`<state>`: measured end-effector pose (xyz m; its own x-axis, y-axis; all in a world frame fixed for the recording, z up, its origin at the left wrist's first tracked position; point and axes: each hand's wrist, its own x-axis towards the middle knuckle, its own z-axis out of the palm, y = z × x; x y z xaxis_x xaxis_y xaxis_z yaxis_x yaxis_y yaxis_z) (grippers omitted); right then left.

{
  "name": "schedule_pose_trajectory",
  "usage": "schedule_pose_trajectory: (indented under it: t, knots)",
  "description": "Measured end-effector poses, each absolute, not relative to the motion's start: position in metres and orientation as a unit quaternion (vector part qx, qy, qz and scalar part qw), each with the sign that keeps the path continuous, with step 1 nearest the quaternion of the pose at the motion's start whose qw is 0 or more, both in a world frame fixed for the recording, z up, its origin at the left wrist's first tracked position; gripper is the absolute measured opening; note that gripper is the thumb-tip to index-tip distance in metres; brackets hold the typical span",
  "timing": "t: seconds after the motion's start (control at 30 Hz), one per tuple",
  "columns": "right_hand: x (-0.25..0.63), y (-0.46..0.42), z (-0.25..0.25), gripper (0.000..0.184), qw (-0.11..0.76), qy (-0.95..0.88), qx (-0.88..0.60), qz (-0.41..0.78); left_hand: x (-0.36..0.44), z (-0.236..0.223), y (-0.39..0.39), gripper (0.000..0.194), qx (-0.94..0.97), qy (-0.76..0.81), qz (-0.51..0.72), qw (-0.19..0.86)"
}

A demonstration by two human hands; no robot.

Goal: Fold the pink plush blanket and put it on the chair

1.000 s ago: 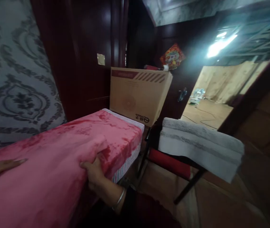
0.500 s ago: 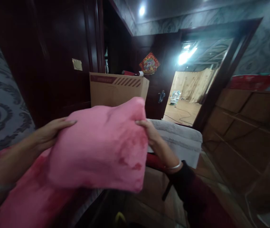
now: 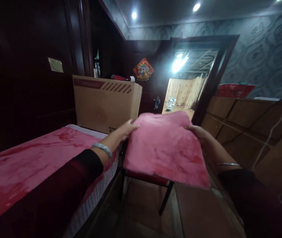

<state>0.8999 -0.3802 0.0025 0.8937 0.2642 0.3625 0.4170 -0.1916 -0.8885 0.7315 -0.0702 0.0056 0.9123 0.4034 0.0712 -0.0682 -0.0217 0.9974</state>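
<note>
I hold a folded pink plush blanket (image 3: 165, 148) out in front of me, above a red-seated chair (image 3: 153, 180). My left hand (image 3: 126, 129) grips its left edge, fingers closed on the fabric. My right hand (image 3: 200, 134) grips the right edge in the same way. The blanket hides most of the chair seat and whatever lies on it. Both wrists wear a bangle.
A bed with a pink cover (image 3: 31, 158) and striped side runs along the left. A cardboard box (image 3: 106, 102) stands at its far end against dark wood panels. An open doorway (image 3: 180, 89) is behind the chair; a low wooden cabinet (image 3: 250, 125) lines the right wall.
I lifted the folded pink blanket off the bed and swung it right, over the chair. My view turned right with it; the grey folded towel on the chair is now hidden.
</note>
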Motion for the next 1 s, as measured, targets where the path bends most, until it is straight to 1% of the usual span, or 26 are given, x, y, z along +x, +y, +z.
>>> schedule_pose_trajectory:
  t: [0.07, 0.1, 0.2, 0.27, 0.33, 0.47, 0.53, 0.6, 0.67, 0.73, 0.8, 0.87, 0.93, 1.0]
  knots:
    - [0.91, -0.383, -0.02, 0.014, 0.621, -0.176, -0.763, 0.035, 0.739, -0.023, -0.069, 0.081, 0.697, 0.084, 0.168, 0.692]
    - [0.913, -0.383, -0.029, 0.014, 0.638, -0.16, -0.751, 0.058, 0.741, -0.034, -0.067, 0.083, 0.693, 0.063, 0.179, 0.695]
    - [0.92, -0.383, -0.043, 0.021, 0.674, -0.141, -0.725, 0.035, 0.744, -0.047, -0.063, 0.093, 0.684, 0.047, 0.203, 0.699]
    - [0.922, -0.383, -0.042, 0.028, 0.688, -0.128, -0.713, 0.038, 0.744, -0.042, -0.063, 0.093, 0.687, 0.046, 0.209, 0.694]
    - [0.923, -0.383, -0.038, 0.038, 0.706, -0.116, -0.697, 0.041, 0.745, -0.033, -0.066, 0.083, 0.694, 0.041, 0.218, 0.686]
    - [0.929, -0.386, -0.03, 0.054, 0.727, -0.141, -0.672, -0.015, 0.752, -0.018, -0.077, 0.049, 0.709, 0.056, 0.281, 0.644]
    - [0.931, -0.386, -0.03, 0.057, 0.73, -0.149, -0.666, -0.032, 0.756, -0.018, -0.079, 0.04, 0.71, 0.053, 0.319, 0.625]
    - [0.931, -0.384, -0.033, 0.054, 0.728, -0.133, -0.672, -0.026, 0.759, -0.022, -0.078, 0.036, 0.714, 0.052, 0.314, 0.624]
    - [0.931, -0.382, -0.039, 0.043, 0.716, -0.112, -0.689, -0.016, 0.758, -0.028, -0.074, 0.033, 0.722, 0.052, 0.271, 0.635]
    - [0.931, -0.382, -0.044, 0.037, 0.702, -0.112, -0.703, -0.005, 0.756, -0.034, -0.069, 0.037, 0.729, 0.055, 0.232, 0.641]
    - [0.933, -0.385, -0.047, 0.038, 0.688, -0.135, -0.713, 0.007, 0.751, -0.036, -0.066, 0.046, 0.736, 0.065, 0.214, 0.639]
    - [0.935, -0.389, -0.046, 0.042, 0.656, -0.152, -0.74, -0.007, 0.746, -0.037, -0.066, 0.053, 0.735, 0.077, 0.221, 0.637]
    - [0.933, -0.389, -0.039, 0.041, 0.589, -0.152, -0.791, -0.072, 0.741, -0.036, -0.067, 0.056, 0.729, 0.071, 0.25, 0.633]
    - [0.923, -0.383, -0.027, 0.04, 0.487, -0.164, -0.84, -0.174, 0.735, -0.036, -0.068, 0.057, 0.734, 0.064, 0.287, 0.612]
